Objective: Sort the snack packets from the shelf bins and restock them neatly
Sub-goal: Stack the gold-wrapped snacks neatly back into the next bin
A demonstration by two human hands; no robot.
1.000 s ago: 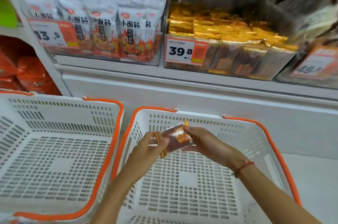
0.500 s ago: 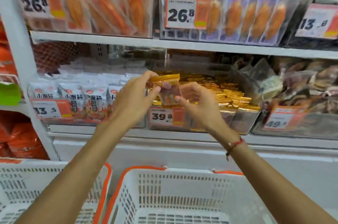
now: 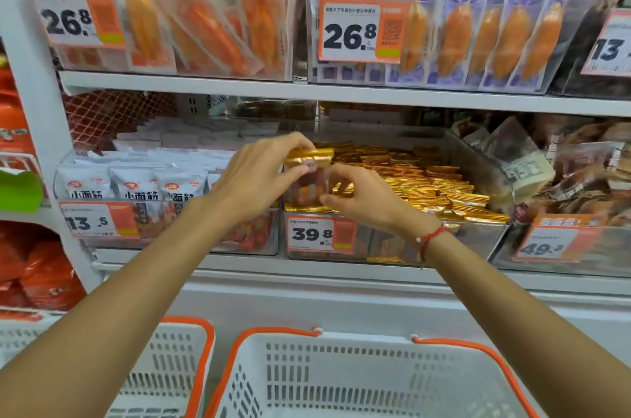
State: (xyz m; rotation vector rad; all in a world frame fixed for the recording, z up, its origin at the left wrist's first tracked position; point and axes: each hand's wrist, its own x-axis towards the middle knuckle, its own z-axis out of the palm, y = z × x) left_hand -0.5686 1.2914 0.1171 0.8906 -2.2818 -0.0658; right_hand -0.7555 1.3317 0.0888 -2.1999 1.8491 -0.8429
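Holding a gold-edged snack packet (image 3: pixel 309 175) between both hands, I pinch its gold top seal with my left hand (image 3: pixel 254 178) while the fingers of my right hand (image 3: pixel 367 199) curl onto its lower clear part. It sits just above the front left corner of the clear bin (image 3: pixel 478 240) of gold packets (image 3: pixel 426 178) with the 39.8 price tag (image 3: pixel 321 234), beside the bin of white noodle-snack packs (image 3: pixel 136 192). Two white baskets with orange rims (image 3: pixel 341 376) stand below the shelf (image 3: pixel 307 272).
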